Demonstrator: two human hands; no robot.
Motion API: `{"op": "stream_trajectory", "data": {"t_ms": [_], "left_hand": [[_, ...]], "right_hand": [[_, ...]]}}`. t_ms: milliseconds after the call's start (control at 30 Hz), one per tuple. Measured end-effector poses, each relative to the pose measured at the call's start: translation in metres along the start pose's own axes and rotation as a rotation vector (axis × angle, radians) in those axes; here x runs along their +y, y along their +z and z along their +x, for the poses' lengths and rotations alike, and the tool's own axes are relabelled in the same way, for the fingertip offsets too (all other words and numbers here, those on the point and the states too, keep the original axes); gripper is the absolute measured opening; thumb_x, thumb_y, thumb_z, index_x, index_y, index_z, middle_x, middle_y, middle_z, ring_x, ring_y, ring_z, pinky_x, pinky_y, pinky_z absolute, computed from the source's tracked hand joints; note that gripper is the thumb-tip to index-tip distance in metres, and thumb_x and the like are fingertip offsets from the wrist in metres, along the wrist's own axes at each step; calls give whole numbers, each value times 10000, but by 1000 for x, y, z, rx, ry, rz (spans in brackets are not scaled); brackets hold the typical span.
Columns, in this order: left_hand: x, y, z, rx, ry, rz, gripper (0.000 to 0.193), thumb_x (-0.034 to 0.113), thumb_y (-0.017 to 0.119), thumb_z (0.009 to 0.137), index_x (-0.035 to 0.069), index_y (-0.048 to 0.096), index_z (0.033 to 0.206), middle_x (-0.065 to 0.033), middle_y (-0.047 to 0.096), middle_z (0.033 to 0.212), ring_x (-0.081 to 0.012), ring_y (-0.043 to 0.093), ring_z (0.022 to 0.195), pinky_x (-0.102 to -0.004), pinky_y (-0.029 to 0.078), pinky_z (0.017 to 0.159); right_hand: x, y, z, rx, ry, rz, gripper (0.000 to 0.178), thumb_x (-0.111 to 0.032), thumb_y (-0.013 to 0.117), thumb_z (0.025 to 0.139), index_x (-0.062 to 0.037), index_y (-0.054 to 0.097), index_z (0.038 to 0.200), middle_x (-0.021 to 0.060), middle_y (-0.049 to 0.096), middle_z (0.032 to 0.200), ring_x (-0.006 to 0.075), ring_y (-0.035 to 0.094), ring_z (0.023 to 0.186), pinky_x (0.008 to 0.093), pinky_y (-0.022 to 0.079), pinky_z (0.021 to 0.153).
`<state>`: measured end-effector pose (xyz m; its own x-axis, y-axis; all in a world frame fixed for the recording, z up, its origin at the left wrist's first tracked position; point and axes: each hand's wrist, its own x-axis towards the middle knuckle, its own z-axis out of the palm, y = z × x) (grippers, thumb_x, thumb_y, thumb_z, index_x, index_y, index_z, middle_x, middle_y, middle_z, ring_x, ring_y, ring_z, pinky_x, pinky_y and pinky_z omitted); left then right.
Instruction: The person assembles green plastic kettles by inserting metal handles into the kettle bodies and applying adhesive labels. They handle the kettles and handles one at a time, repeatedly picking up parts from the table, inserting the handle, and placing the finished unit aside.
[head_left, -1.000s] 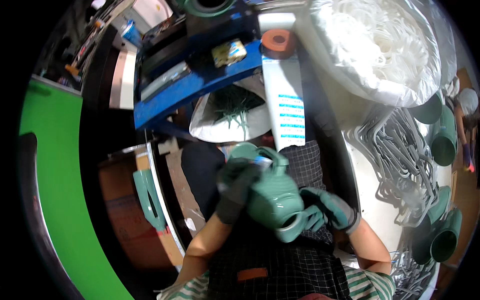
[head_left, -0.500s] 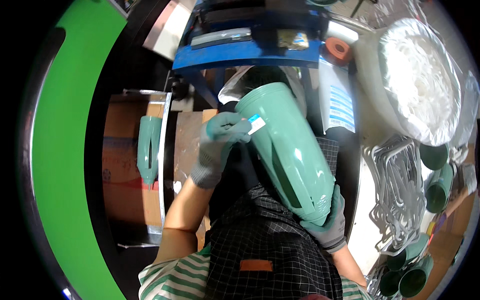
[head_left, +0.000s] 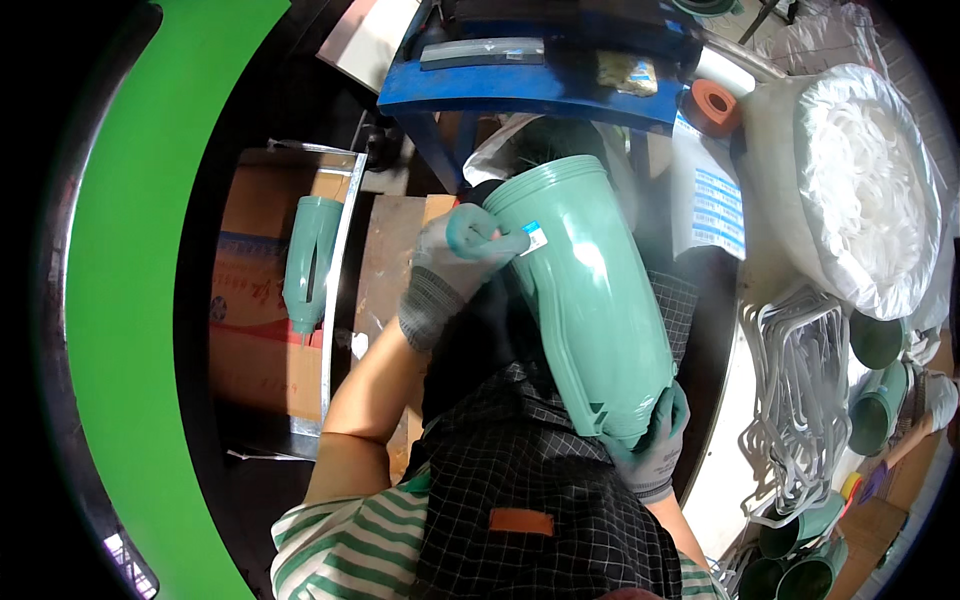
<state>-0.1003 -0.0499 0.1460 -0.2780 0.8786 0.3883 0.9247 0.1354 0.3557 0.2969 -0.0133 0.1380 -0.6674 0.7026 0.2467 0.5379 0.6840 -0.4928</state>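
Observation:
A glossy green plastic cylinder (head_left: 590, 290), ridged at its wide rim and tapered at the lower end, lies slanted across my lap. My right hand (head_left: 657, 450), in a grey and green glove, cups that narrow end. At the upper left side of the cylinder is my gloved left hand (head_left: 462, 255), its fingers curled. Its fingertips pinch or press the edge of a small white and blue label (head_left: 533, 237) against the cylinder wall; whether the label is stuck down cannot be seen. A similar slotted green piece (head_left: 312, 255) lies to my left over brown cardboard.
Ahead stands a blue bench (head_left: 510, 92). Beside it are an orange tape roll (head_left: 714, 103) and a printed label sheet (head_left: 708, 195). At right are a bag of white strips (head_left: 870, 180), bent wire frames (head_left: 805, 385), green cylinders (head_left: 872, 418) and another person's gloved hand (head_left: 940, 400).
The cylinder has turned about its length, so its long slot no longer faces up, and it sits more upright. Both hands stay on it, the left fingers still at the label.

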Motion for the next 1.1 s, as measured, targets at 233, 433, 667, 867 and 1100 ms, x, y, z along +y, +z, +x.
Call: {"op": "stream_trajectory", "data": {"t_ms": [233,433,667,867,1100], "left_hand": [[14,6,-1,228,-479,-1084,441,290,781,931,-10,640,1223,-67,665,1026,-189,640,969,-320,530,877],[34,-21,102,140,-387,-1077,449,302,687,1007,-7,621,1326,-71,680,1166,-146,636,1034,-304,512,937],[107,-8,285,149,131,175,702,415,686,925,38,444,1467,-271,513,1466,-439,618,1217,-484,510,1029],[112,21,258,140,194,9,496,328,727,867,47,619,1261,-210,593,1291,-386,605,1145,-497,489,913],[96,-2,226,149,206,-115,376,279,713,857,69,651,1163,-166,619,1149,-374,605,1072,-499,483,863]], "right_hand": [[31,-44,16,-459,751,1572,1438,-422,1027,587,5,163,1655,161,395,1616,265,431,1459,412,359,1204],[33,-86,15,-294,592,1399,1423,-324,1015,559,4,172,1657,161,389,1624,300,418,1465,433,336,1215],[74,-120,-32,338,596,1314,1126,-299,940,673,-2,343,1580,185,537,1502,360,593,1311,506,515,1081],[53,-155,-36,378,428,1081,1460,-514,1014,541,-14,193,1640,151,401,1604,289,472,1415,480,431,1155],[67,-156,-46,438,456,1252,1268,-452,909,642,-14,236,1624,175,440,1567,318,510,1371,483,465,1117]]}}
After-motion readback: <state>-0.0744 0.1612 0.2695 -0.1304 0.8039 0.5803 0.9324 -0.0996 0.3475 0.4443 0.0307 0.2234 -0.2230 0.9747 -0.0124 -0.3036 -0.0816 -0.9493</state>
